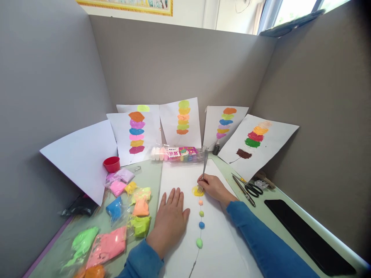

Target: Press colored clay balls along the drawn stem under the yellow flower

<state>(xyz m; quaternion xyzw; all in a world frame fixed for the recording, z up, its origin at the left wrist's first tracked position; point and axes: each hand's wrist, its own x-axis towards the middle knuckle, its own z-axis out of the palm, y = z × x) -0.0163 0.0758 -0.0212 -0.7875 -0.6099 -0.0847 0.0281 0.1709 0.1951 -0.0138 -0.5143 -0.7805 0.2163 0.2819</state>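
My left hand (170, 218) lies flat and open on a white sheet of paper (214, 247), fingers together, holding it down. My right hand (213, 186) grips a metal fork (204, 164) and presses its tines into a flattened yellow clay blob (197, 190) on the sheet. Below that blob, small clay balls sit in a row along a drawn line: orange (200, 202), yellow-green (201, 213), blue (201, 224) and light green (199, 243).
Several bags of coloured clay (127, 216) lie left of the sheet, with a red cup (111, 164) behind them. A clay package (176, 152), finished clay pictures (136, 131), scissors (249, 188) and a black slab (307, 235) surround the work area. Grey partition walls enclose the desk.
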